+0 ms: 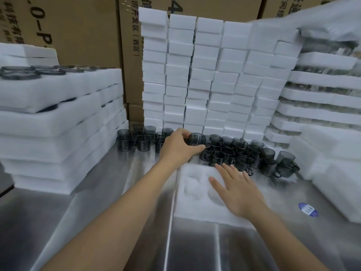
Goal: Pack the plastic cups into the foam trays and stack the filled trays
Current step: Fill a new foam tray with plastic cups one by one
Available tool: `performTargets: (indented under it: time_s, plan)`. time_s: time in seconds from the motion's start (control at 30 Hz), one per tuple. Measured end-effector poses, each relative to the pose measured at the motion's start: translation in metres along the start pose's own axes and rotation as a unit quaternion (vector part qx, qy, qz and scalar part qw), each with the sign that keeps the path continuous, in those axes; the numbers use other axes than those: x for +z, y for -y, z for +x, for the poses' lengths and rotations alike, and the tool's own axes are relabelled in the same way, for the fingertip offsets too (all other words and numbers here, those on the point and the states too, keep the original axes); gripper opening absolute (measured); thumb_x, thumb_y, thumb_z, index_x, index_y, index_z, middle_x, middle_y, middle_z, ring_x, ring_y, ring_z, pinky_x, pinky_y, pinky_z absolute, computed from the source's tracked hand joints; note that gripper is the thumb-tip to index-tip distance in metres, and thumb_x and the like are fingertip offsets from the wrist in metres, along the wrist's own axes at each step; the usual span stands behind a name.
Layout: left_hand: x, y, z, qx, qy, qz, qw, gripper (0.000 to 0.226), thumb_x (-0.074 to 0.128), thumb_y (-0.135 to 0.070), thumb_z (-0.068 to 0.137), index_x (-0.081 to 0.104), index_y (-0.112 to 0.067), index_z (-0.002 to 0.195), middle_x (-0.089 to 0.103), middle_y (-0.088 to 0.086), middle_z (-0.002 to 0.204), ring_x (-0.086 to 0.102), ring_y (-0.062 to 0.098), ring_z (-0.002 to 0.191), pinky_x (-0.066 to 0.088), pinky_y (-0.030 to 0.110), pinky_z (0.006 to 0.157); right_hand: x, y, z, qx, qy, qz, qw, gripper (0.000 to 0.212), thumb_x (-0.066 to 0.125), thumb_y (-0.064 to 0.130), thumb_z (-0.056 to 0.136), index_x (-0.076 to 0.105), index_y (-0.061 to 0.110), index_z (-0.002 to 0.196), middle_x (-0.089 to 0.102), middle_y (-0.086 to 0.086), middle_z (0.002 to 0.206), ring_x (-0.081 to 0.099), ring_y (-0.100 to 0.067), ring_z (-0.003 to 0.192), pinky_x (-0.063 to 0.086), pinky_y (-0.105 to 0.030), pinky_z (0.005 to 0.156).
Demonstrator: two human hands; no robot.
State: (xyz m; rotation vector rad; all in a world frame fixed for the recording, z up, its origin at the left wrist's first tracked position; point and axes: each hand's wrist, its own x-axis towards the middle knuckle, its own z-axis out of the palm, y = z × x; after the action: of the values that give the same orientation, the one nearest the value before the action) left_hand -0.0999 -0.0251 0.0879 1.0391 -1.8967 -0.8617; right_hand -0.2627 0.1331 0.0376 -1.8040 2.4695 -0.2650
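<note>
Our left hand grips one smoky cup above the loose cups on the table. Our right hand rests flat, fingers straight, on the foam tray — pockets unfilled. Filled trays stand stacked left — many cups remain.

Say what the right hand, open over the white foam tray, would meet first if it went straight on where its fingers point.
The right hand would probably meet the nearest smoky grey plastic cups, just beyond the white foam tray; depth is unclear.

Left hand grips a smoky cup; right hand lies flat on foam tray.
</note>
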Motion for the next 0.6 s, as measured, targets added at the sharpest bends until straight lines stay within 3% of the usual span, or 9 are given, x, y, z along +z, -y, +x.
performTargets:
  time_s: [0.07,0.17,0.27,0.33,0.4,0.6]
  plan:
    - [-0.004,-0.001,-0.025,0.020,0.008,-0.073,0.997,0.048,0.095,-0.049,0.073,0.062,-0.039,0.107,0.069,-0.021,0.105,0.063,-0.008,0.100,0.046,0.016,0.082,-0.001,0.001,-0.003,-0.002,0.002,-0.007,1.000,0.082,0.003,0.078,0.096,0.000,0.039,0.169,-0.002,0.013,0.177,-0.009,-0.009,0.163,-0.006,-0.042,0.132]
    - [0.000,0.015,-0.073,0.091,-0.025,-0.112,0.989,0.052,0.093,-0.047,0.073,0.063,-0.047,0.115,0.071,-0.026,0.115,0.062,-0.009,0.114,0.045,0.012,0.084,-0.004,0.005,-0.006,0.002,-0.016,0.002,1.000,0.079,0.011,0.076,0.100,0.004,0.038,0.169,0.003,0.013,0.177,-0.004,-0.009,0.163,-0.002,-0.041,0.133]
    - [0.003,0.035,-0.105,0.191,-0.101,-0.032,0.976,0.062,0.087,-0.047,0.075,0.059,-0.046,0.130,0.065,-0.028,0.126,0.060,-0.004,0.116,0.043,0.007,0.087,0.001,0.009,-0.015,0.018,-0.137,0.058,0.989,0.066,0.035,0.065,0.104,0.034,0.036,0.164,0.033,0.013,0.170,0.026,-0.011,0.158,0.023,-0.035,0.126]
    - [0.004,0.039,-0.108,0.235,-0.113,0.019,0.965,0.064,0.085,-0.046,0.077,0.060,-0.040,0.135,0.063,-0.028,0.130,0.059,-0.005,0.117,0.044,0.007,0.090,0.004,0.009,-0.023,0.010,-0.256,0.111,0.960,0.050,0.051,0.051,0.103,0.055,0.032,0.149,0.057,0.011,0.149,0.051,-0.013,0.137,0.044,-0.035,0.106]
    - [0.004,0.037,-0.107,0.247,-0.104,0.026,0.963,0.064,0.085,-0.044,0.079,0.060,-0.037,0.137,0.062,-0.030,0.135,0.059,-0.006,0.121,0.045,0.009,0.095,0.007,0.010,-0.028,-0.048,-0.340,0.116,0.932,0.038,0.061,0.037,0.101,0.064,0.028,0.138,0.066,0.010,0.130,0.056,-0.011,0.119,0.048,-0.034,0.091]
    - [0.009,0.036,-0.111,0.258,-0.088,0.015,0.962,0.066,0.089,-0.035,0.081,0.060,-0.032,0.141,0.063,-0.027,0.139,0.062,-0.001,0.126,0.051,0.019,0.099,0.010,0.006,-0.027,-0.152,-0.371,0.079,0.913,0.028,0.076,0.024,0.097,0.073,0.022,0.125,0.074,0.009,0.108,0.068,-0.016,0.102,0.052,-0.040,0.086]
